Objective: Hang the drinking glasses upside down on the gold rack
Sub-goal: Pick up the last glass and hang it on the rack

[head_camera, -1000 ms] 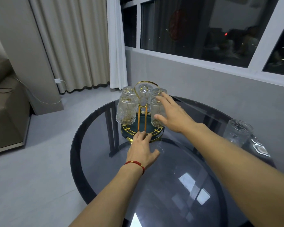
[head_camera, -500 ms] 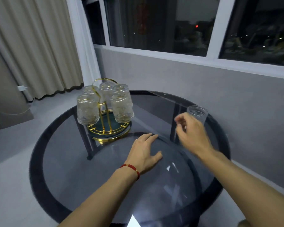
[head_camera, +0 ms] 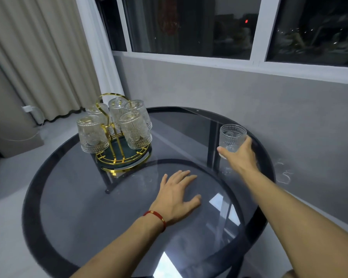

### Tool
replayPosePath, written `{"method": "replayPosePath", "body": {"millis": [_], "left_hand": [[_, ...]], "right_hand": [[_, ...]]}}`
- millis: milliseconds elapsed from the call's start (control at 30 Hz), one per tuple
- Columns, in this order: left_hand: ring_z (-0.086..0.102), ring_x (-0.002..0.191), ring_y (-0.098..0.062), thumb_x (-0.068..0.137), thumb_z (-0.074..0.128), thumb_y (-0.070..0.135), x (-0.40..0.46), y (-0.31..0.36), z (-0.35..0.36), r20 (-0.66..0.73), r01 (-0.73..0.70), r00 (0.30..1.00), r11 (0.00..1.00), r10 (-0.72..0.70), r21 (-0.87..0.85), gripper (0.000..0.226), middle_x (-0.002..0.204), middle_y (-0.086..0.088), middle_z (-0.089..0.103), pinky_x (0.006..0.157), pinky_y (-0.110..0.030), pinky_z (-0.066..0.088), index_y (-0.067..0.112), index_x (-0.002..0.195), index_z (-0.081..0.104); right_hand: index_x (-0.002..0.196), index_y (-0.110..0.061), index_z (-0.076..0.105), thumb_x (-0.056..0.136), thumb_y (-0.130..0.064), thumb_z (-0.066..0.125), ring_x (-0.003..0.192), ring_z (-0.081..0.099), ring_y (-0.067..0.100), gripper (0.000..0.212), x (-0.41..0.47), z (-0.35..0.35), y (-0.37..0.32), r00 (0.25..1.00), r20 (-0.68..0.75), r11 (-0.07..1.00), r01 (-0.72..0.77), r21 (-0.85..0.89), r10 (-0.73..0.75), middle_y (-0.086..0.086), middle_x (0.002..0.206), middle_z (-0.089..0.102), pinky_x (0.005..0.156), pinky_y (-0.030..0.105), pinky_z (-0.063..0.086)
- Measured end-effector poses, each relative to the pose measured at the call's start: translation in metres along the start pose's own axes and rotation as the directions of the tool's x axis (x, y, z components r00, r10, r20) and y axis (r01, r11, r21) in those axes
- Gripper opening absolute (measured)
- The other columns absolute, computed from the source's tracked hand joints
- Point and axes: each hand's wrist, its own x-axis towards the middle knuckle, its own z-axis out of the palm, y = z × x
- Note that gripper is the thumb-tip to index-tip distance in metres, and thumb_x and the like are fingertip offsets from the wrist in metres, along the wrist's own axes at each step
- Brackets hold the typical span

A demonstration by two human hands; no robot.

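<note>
The gold rack (head_camera: 122,159) stands at the back left of the round table, with several patterned glasses (head_camera: 136,130) hanging upside down on it. One more drinking glass (head_camera: 231,137) stands upright near the table's right edge. My right hand (head_camera: 240,155) is wrapped around its lower half, thumb on the left side. My left hand (head_camera: 177,196), with a red cord at the wrist, lies flat with fingers spread on the table's middle, holding nothing.
The dark round glass table (head_camera: 72,197) has a thick black rim, and the floor shows through it. A grey wall (head_camera: 249,93) under the window runs close behind the right edge. Curtains (head_camera: 48,57) hang at the back left.
My right hand has left the rack, swung right across the table and closed around the upright glass. My left hand has slid back from the rack's base to the table's middle.
</note>
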Motion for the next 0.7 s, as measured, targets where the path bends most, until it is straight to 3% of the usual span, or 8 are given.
{"method": "replayPosePath", "body": {"millis": [133,267,367,433,567,700], "left_hand": [[0.025,0.149,-0.013,0.087,0.055,0.055,-0.002,0.0,-0.012,-0.027,0.044,0.998,0.977,-0.051,-0.211,0.071,0.159,0.005,0.038,0.125,-0.047,0.013,0.03,0.151,0.038],[0.037,0.143,-0.011,0.088,0.068,0.05,0.001,-0.008,-0.027,0.005,0.158,0.985,0.891,-0.172,-0.425,0.075,0.156,0.005,0.043,0.116,-0.028,0.027,0.027,0.152,0.038],[0.041,0.141,-0.011,0.085,0.075,0.048,0.002,-0.013,-0.043,0.002,0.189,0.973,0.797,-0.229,-0.574,0.084,0.155,0.001,0.044,0.118,-0.035,0.033,0.023,0.154,0.033],[0.053,0.13,-0.009,0.081,0.079,0.048,0.001,-0.014,-0.054,-0.037,0.177,0.96,0.704,-0.277,-0.688,0.092,0.146,0.002,0.051,0.111,-0.035,0.044,0.023,0.155,0.031],[0.069,0.103,-0.009,0.081,0.084,0.033,-0.004,-0.009,-0.071,-0.022,0.144,0.949,0.496,-0.314,-0.856,0.083,0.126,0.003,0.057,0.085,-0.045,0.063,0.021,0.149,0.039],[0.073,0.101,-0.017,0.077,0.088,0.029,-0.011,-0.007,-0.084,-0.024,0.132,0.919,0.364,-0.394,-0.922,0.068,0.123,-0.009,0.064,0.075,-0.051,0.064,0.012,0.133,0.056]], "right_hand": [[0.133,-0.018,0.049,0.074,-0.044,0.087,0.128,0.058,0.039,0.075,-0.006,0.005,-0.005,0.999,-0.051,1.0,0.001,-0.008,-0.002,0.011,0.137,0.065,0.112,0.056,0.04],[0.119,-0.031,0.051,0.069,-0.053,0.083,0.114,0.064,0.028,0.064,-0.034,0.011,-0.012,0.965,0.151,0.965,0.234,-0.122,-0.215,-0.002,0.124,0.068,0.103,0.048,0.037],[0.117,-0.04,0.055,0.062,-0.056,0.087,0.107,0.07,0.016,0.065,-0.056,0.013,-0.019,0.9,0.299,0.946,0.323,0.032,-0.318,-0.01,0.119,0.071,0.095,0.043,0.056],[0.118,-0.047,0.058,0.062,-0.055,0.091,0.101,0.073,0.007,0.065,-0.068,0.014,-0.023,0.839,0.402,0.93,0.346,0.123,-0.365,-0.013,0.115,0.073,0.09,0.037,0.061],[0.126,-0.049,0.064,0.068,-0.045,0.094,0.105,0.076,0.009,0.065,-0.089,0.022,-0.028,0.738,0.543,0.916,0.325,0.234,-0.4,-0.009,0.118,0.077,0.092,0.039,0.063],[0.132,-0.039,0.067,0.075,-0.043,0.09,0.112,0.076,0.016,0.061,-0.101,0.027,-0.033,0.729,0.554,0.903,0.216,0.372,-0.403,-0.004,0.124,0.078,0.092,0.037,0.061]]}}
